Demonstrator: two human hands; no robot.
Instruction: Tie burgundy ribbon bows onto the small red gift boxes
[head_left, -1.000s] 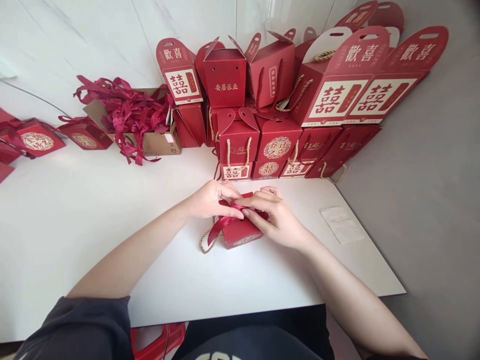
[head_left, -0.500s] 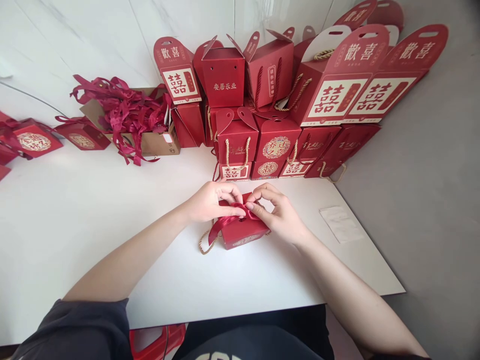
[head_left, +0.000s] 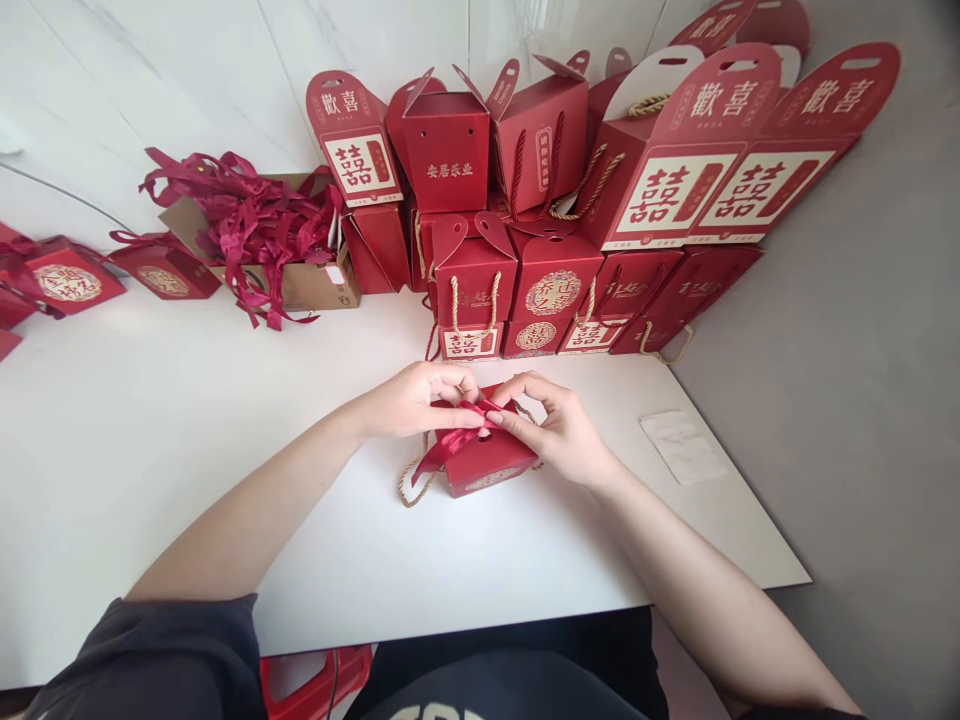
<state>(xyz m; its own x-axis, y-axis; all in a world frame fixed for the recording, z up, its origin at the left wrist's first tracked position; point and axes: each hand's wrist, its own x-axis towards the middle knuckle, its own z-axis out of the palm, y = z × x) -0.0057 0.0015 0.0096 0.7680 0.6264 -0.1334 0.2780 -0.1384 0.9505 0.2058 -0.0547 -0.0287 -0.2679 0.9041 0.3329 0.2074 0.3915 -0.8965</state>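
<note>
A small red gift box (head_left: 491, 465) with a gold print on its front sits on the table before me. Across its top lies a red satin ribbon (head_left: 439, 455), one tail hanging over the left side. My left hand (head_left: 431, 400) pinches the ribbon from the left, thumb along its upper edge. From the right, my right hand (head_left: 551, 420) pinches the same ribbon between thumb and forefinger. Both sets of fingertips nearly meet above the lid and partly hide the knot. A gold cord (head_left: 409, 485) loops out beside the box on the left.
Stacked red gift boxes (head_left: 555, 290) line the table's back right. A cardboard box (head_left: 315, 287) heaped with red ribbons (head_left: 255, 215) stands back left, beside ribboned boxes (head_left: 169, 270). A white paper (head_left: 682, 447) lies right on the white table (head_left: 187, 400). A red stool (head_left: 315, 685) is below.
My left hand has shifted slightly left, with the ribbon in its fingers. The ribbon's left tail has moved a little left and up. My right hand stays almost in place.
</note>
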